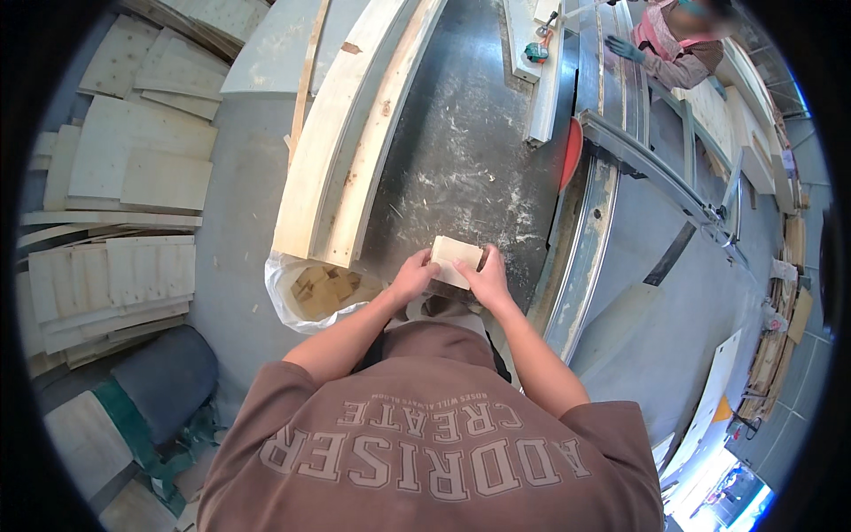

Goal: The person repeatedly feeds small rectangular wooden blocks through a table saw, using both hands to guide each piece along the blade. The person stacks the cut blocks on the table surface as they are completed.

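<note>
A small pale wooden block (455, 254) is held between my two hands at the near edge of the dark machine table (461, 142). My left hand (413, 276) grips its left side. On the right side, my right hand (487, 278) closes round it, the thumb lying on the upper face. Whether the block is one piece or a few stacked pieces, I cannot tell. Long pale wooden boards (355, 168) lie on the table to the left of my hands. Below their near ends stands a white sack (282, 282) holding wood offcuts (330, 288).
A red blade guard (571, 152) and metal rail (585, 257) run along the table's right side. A green-and-black tool (536, 51) rests on a fence at the back. Across the machine stands a person (678, 49) in gloves. Stacked wooden panels (146, 151) fill the left.
</note>
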Demonstrator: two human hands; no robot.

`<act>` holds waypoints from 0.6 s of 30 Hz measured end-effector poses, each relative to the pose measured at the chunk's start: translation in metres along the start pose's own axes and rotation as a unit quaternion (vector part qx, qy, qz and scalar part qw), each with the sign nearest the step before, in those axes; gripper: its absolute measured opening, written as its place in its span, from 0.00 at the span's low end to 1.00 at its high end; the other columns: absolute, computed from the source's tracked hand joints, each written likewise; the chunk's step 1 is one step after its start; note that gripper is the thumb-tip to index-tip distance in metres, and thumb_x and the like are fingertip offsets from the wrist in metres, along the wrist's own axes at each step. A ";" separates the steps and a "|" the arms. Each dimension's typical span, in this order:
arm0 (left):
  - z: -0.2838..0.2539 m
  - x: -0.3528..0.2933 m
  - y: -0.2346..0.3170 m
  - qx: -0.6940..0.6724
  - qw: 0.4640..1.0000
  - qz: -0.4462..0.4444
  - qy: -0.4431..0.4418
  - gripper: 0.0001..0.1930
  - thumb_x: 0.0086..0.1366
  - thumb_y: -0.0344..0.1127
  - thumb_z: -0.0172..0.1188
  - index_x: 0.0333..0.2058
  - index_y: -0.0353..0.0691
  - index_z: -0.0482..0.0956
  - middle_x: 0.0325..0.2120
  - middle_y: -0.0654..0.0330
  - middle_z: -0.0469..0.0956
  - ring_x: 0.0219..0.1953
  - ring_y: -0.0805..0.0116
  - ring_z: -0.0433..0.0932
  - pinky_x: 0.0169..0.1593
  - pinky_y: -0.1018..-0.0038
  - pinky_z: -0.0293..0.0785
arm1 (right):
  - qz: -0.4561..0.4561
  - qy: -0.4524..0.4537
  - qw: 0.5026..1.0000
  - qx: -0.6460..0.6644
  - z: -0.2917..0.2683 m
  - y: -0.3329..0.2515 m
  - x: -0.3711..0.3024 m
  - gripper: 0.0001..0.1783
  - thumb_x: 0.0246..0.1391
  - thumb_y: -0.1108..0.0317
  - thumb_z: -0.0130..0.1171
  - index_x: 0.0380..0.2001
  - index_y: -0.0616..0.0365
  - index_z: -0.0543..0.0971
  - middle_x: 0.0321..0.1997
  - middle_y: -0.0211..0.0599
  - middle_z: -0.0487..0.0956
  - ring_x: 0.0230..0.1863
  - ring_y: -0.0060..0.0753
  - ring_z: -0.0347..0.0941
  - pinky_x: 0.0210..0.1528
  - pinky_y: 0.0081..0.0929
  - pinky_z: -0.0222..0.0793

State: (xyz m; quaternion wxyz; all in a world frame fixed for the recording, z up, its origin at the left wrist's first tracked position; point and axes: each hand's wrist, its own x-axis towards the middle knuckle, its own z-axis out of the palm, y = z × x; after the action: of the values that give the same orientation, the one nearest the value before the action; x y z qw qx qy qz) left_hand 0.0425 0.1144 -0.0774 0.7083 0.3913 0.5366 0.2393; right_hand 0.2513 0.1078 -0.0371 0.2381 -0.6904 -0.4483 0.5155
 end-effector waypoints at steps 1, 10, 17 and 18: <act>-0.001 0.001 0.003 0.015 1.000 -0.016 0.000 0.30 0.67 0.35 0.60 0.66 0.26 0.73 0.56 0.51 0.83 0.59 0.63 0.78 0.64 0.67 0.72 | 0.075 -0.043 0.987 0.135 0.002 0.004 0.001 0.44 0.57 0.50 0.78 0.67 0.67 0.72 0.60 0.44 0.83 0.61 0.42 0.79 0.65 0.39 0.73; -0.004 -0.009 0.027 -0.031 0.994 -0.099 -0.026 0.34 0.65 0.36 0.57 0.70 0.32 0.70 0.58 0.55 0.80 0.59 0.65 0.76 0.63 0.69 0.72 | 0.114 -0.146 0.925 0.332 0.016 0.027 -0.001 0.37 0.61 0.55 0.76 0.67 0.60 0.75 0.63 0.38 0.82 0.63 0.33 0.78 0.66 0.36 0.72; -0.027 -0.088 0.019 -0.118 0.992 0.007 -0.050 0.33 0.66 0.38 0.62 0.68 0.33 0.72 0.55 0.59 0.80 0.57 0.65 0.76 0.62 0.65 0.72 | 0.047 -0.220 0.898 0.379 0.018 -0.001 -0.033 0.35 0.52 0.62 0.74 0.62 0.64 0.78 0.57 0.39 0.84 0.59 0.33 0.81 0.65 0.33 0.74; -0.037 -0.113 0.016 0.002 0.997 0.053 0.052 0.33 0.66 0.40 0.64 0.67 0.33 0.72 0.55 0.56 0.80 0.58 0.63 0.76 0.63 0.63 0.71 | 0.083 -0.255 0.875 0.403 0.021 -0.005 -0.038 0.41 0.50 0.60 0.74 0.66 0.62 0.74 0.60 0.40 0.82 0.62 0.34 0.79 0.67 0.35 0.73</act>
State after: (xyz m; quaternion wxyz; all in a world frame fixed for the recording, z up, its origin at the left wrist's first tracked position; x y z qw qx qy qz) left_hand -0.0262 0.0492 -0.0045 0.6648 0.4082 0.5515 0.2953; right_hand 0.2279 0.0749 -0.0215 0.3301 -0.4140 -0.1878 0.8273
